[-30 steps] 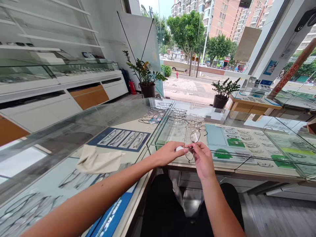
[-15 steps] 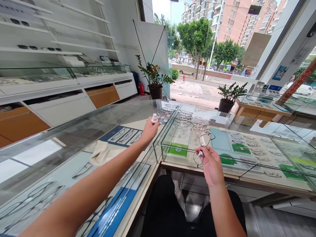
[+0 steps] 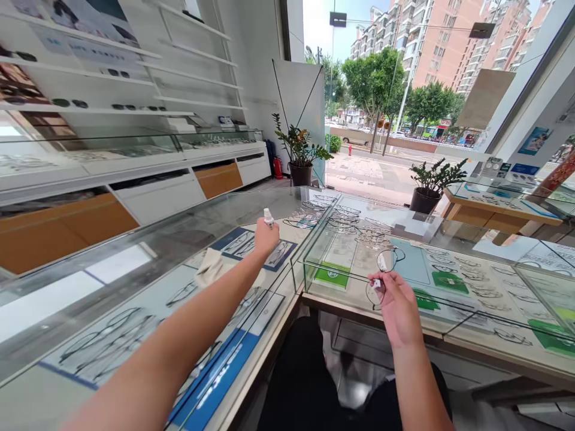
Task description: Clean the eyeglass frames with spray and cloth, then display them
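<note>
- An optician's shop, bright with daylight: big windows [image 3: 404, 72] look out on a street, trees and pink apartment blocks.
- White wall shelves [image 3: 135, 78] on the left carry rows of dark glasses; below them run white and orange drawers [image 3: 148, 197].
- An L-shaped glass counter [image 3: 148, 251] wraps round the seated person, its cases lined with rows of frames [image 3: 345, 218] on pale trays.
- Green cards [image 3: 331, 275] and blue panels lie inside the cases; their print, and the white lettering on a blue strip at the near edge, is too small or skewed to read.
- Two potted plants [image 3: 300, 149] stand past the counter, one by the white board, one by the window; a red extinguisher [image 3: 277, 169] sits on the floor beside the first.
- A pale cloth [image 3: 209, 268] lies on the glass, just beside the outstretched left arm.
- The left hand [image 3: 266, 237] is stretched well out over the counter, fingers closed round a small white spray bottle [image 3: 268, 217], nozzle up.
- The right hand [image 3: 398, 305] hovers over the near edge of the right-hand case, thumb and fingertips pinched on thin-rimmed glasses [image 3: 381, 275], one lens raised away from the person, the other hanging towards the palm.
- The two hands are well apart.
</note>
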Demonstrator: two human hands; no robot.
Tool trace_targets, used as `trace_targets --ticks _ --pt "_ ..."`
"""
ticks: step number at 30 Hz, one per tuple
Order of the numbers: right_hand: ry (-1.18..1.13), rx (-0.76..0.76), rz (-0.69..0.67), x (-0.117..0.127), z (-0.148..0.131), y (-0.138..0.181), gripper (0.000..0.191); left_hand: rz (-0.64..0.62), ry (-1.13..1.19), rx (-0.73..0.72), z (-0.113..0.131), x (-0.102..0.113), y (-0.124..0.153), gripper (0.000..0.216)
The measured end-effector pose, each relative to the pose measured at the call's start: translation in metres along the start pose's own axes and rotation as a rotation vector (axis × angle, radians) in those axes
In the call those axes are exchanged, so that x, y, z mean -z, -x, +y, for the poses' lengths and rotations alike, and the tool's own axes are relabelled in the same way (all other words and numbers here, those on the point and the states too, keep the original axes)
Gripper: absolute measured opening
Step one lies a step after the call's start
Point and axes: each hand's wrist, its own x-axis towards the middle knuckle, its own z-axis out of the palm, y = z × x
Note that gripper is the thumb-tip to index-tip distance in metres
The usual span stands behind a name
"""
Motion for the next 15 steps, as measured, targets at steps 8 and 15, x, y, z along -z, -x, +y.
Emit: trace_targets --ticks 8,15 --pt "0.026 0.013 0.053 0.026 -0.012 -0.001 0.033 0.065 -0.247 -0.158 0.012 0.06 -0.006 0.053" --pt "0.031 0.005 0.033 0.031 -0.013 -0.007 0.033 -0.083 -0.557 -0.007 -0.044 0.146 0.01 0.032"
